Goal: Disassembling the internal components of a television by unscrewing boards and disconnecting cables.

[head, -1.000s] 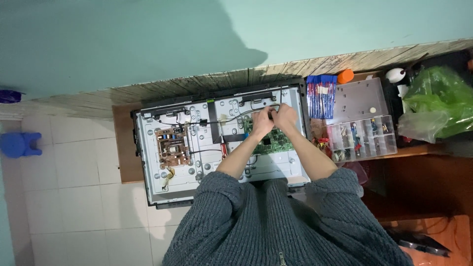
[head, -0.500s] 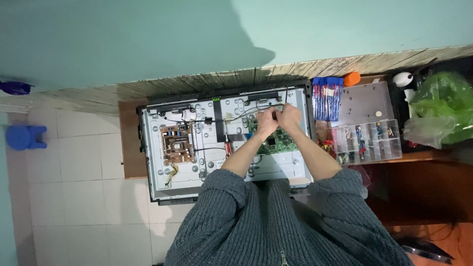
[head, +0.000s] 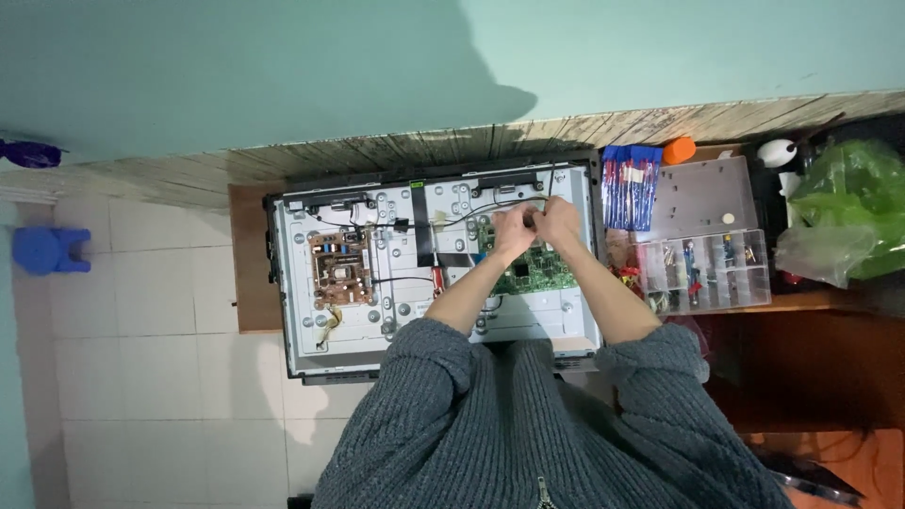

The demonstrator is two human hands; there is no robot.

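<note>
**2 hands bunched over the green board of an opened flat-panel set**

Down on the low wooden table (head: 247, 283) lies the opened flat-panel set (head: 377, 330), back cover off, its grey metal chassis facing up. That panel looks broad and heavy, with a fragile screen underneath, so I judge it best taken by the outer frame edges with both hands, never by the boards. On its left half sits the brown power board (head: 339, 268); right of centre is the green circuit board (head: 539, 271), stiff but delicate, and safest handled by its edges. A thin black cable (head: 471, 209) runs across the top towards the hands: light, limp, best gripped at the plug and not along the wire.

The left hand (head: 514, 231) and right hand (head: 558, 223) meet just above the green board, fingers curled in and pressed together as if pinching something small. What they pinch I cannot tell; the knuckles cover it.

Off to the right stands a clear compartment box (head: 702, 273), lid open, with a blue-and-red pack (head: 630, 186) beside it. The box's contents are too small to identify, and the grey sleeves hide the panel's near edge.
</note>
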